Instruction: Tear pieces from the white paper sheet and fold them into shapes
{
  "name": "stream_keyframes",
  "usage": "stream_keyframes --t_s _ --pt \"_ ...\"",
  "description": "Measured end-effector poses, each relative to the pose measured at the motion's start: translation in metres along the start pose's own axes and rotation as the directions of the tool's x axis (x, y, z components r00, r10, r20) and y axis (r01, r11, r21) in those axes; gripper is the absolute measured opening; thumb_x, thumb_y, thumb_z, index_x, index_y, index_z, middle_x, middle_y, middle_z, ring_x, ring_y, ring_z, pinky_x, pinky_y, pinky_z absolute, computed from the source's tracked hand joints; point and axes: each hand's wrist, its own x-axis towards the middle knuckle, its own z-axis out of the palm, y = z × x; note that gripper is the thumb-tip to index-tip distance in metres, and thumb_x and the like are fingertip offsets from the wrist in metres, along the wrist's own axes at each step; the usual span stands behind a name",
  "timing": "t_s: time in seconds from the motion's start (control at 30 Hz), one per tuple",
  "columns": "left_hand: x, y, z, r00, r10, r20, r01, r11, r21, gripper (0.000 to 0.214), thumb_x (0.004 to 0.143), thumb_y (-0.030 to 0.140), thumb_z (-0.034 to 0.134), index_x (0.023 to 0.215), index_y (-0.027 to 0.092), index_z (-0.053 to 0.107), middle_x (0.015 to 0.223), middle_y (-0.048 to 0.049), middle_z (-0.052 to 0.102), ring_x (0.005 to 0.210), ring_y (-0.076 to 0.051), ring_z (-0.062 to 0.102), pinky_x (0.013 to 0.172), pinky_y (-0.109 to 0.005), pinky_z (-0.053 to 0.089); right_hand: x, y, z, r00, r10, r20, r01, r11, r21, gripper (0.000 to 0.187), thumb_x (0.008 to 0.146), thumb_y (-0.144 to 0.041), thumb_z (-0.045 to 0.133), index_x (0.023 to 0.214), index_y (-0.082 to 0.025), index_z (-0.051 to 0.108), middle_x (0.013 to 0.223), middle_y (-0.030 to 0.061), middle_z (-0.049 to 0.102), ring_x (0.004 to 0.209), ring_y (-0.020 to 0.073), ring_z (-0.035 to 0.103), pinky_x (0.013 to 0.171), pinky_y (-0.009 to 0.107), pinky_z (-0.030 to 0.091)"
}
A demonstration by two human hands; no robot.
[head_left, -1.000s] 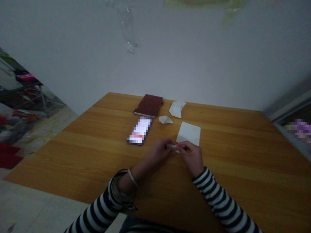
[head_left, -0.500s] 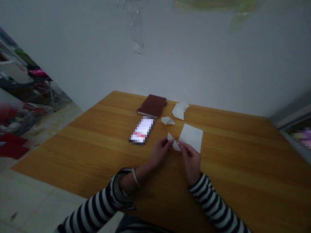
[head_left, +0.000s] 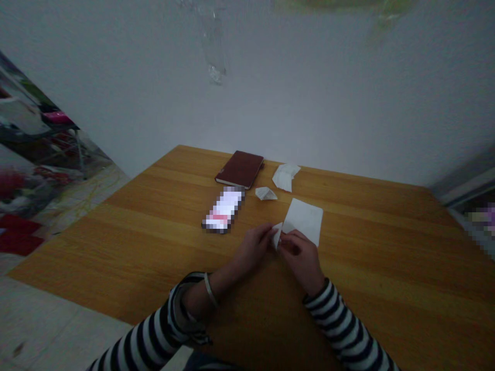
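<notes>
Held paper point(head_left: 277, 236) has swung its long axis toward the wall point(head_left: 317, 113).

Held piece point(head_left: 277, 236) matt paper; tabletop point(head_left: 371, 237) smooth wood; notebook point(head_left: 240, 169) matt, leather-like.

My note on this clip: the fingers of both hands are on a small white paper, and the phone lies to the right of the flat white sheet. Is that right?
One slip: the head view shows the phone to the left of the flat white sheet. The fingers of the left hand and right hand are on the small white paper.
</notes>
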Motion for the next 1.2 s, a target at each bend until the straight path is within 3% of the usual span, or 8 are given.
stream_keyframes --t_s 0.23,0.4,0.47,0.57,0.67,0.77,1.0,1.2 --pt "0.001 0.016 -0.006 0.966 0.109 0.234 -0.171 0.949 0.266 0.036 0.099 0.038 0.042 0.12 0.02 0.064 0.113 -0.0087 0.069 0.099 -0.022 0.065 0.089 -0.035 0.05 0.0 0.013 0.002 0.972 0.235 0.014 -0.231 0.943 0.238 0.014 0.074 -0.021 0.066 0.083 -0.018 0.076 0.081 0.005 0.076 0.074 0.0203 0.069 0.069 0.031 0.054" --pt "0.058 0.032 -0.034 0.959 0.274 -0.068 -0.168 0.749 0.641 0.04 0.099 0.034 0.042 0.133 0.016 0.051 0.128 -0.015 0.059 0.116 -0.027 0.056 0.098 -0.041 0.045 0.003 0.016 0.007 0.926 0.378 0.009 -0.346 0.837 0.423 0.012 0.072 -0.023 0.066 0.076 -0.015 0.074 0.063 0.0035 0.072 0.052 0.016 0.064 0.05 0.026 0.051" --pt "0.089 0.035 -0.042 0.943 0.326 -0.068 -0.172 0.653 0.738 0.046 0.095 0.031 0.05 0.137 0.013 0.046 0.136 -0.0197 0.05 0.127 -0.031 0.046 0.103 -0.046 0.04 0.004 0.015 0.008 0.921 0.389 -0.007 -0.344 0.823 0.451 0.016 0.072 -0.026 0.067 0.081 -0.015 0.074 0.066 0.004 0.073 0.05 0.0154 0.063 0.048 0.026 0.051" --pt "0.127 0.03 -0.046 0.995 0.1 0.008 -0.076 0.698 0.712 0.053 0.089 0.037 0.059 0.135 0.014 0.049 0.134 -0.021 0.051 0.128 -0.036 0.043 0.102 -0.051 0.037 0.004 0.014 0.007 0.914 0.404 -0.028 -0.341 0.806 0.483 0.017 0.072 -0.029 0.069 0.081 -0.015 0.072 0.068 0.0049 0.074 0.05 0.0152 0.064 0.048 0.026 0.052" --pt "0.143 0.017 -0.044 0.993 -0.015 0.118 -0.067 0.748 0.66 0.028 0.081 0.034 0.067 0.1 0.013 0.07 0.1 -0.0147 0.068 0.103 -0.032 0.06 0.092 -0.042 0.045 0.005 0.013 0.005 0.913 0.407 -0.025 -0.344 0.8 0.491 0.019 0.073 -0.033 0.069 0.075 -0.015 0.07 0.061 0.0046 0.071 0.049 0.0156 0.064 0.048 0.025 0.052" --pt "0.131 0.005 -0.038 0.981 -0.029 0.191 -0.086 0.818 0.569 0.024 0.083 0.034 0.063 0.091 0.014 0.074 0.086 -0.0105 0.071 0.089 -0.027 0.064 0.086 -0.036 0.048 0.007 0.011 0.002 0.914 0.405 0.003 -0.353 0.795 0.494 0.025 0.074 -0.039 0.069 0.07 -0.015 0.067 0.06 0.005 0.069 0.047 0.0144 0.062 0.046 0.024 0.051" --pt "0.055 0.007 -0.015 0.969 0.002 0.246 -0.059 0.973 0.225 0.047 0.096 0.045 0.041 0.119 0.012 0.067 0.102 -0.0087 0.073 0.084 -0.019 0.066 0.071 -0.027 0.052 0.001 0.001 -0.001 0.925 0.33 0.189 -0.38 0.772 0.509 0.031 0.089 -0.048 0.053 0.086 -0.017 0.057 0.057 -0.0025 0.062 0.038 0.0085 0.051 0.036 0.018 0.038" --pt "0.022 0.012 -0.002 0.989 -0.141 0.045 0.147 0.977 -0.157 0.051 0.086 0.048 0.061 0.122 0.013 0.067 0.104 -0.0114 0.073 0.087 -0.022 0.066 0.073 -0.029 0.051 -0.006 -0.006 0.002 0.928 0.302 0.22 -0.371 0.811 0.453 0.03 0.092 -0.045 0.05 0.086 -0.017 0.058 0.058 -0.0023 0.059 0.041 0.0077 0.051 0.037 0.017 0.039"
